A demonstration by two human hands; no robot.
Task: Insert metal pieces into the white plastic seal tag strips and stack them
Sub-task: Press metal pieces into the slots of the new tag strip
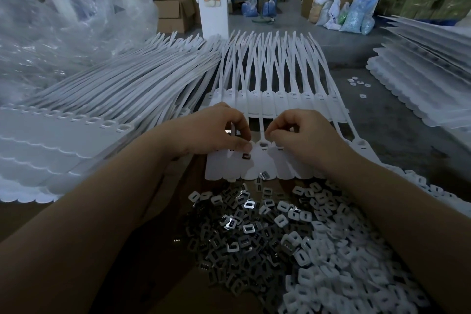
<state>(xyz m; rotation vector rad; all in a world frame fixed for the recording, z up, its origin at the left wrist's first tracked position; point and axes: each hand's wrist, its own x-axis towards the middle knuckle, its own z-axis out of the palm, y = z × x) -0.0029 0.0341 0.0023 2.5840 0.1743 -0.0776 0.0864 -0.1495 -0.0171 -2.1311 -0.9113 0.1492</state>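
Many white seal tag strips (122, 89) already lie stacked at the left and more (430, 76) at the right, though I cannot tell which are finished. One sheet of tags (257, 168) sits under both hands, with a loose metal piece (246, 156) on it. The left hand (216, 130) pinches at a tag head, the right hand (303, 132) has curled fingers there too, and a large heap of metal pieces (244, 237) suggests much work remains.

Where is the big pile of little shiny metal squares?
In the head view, the pile of metal pieces lies low in the middle, between the two forearms, just below the white tag strip under the hands, with the white plastic pieces to its right.
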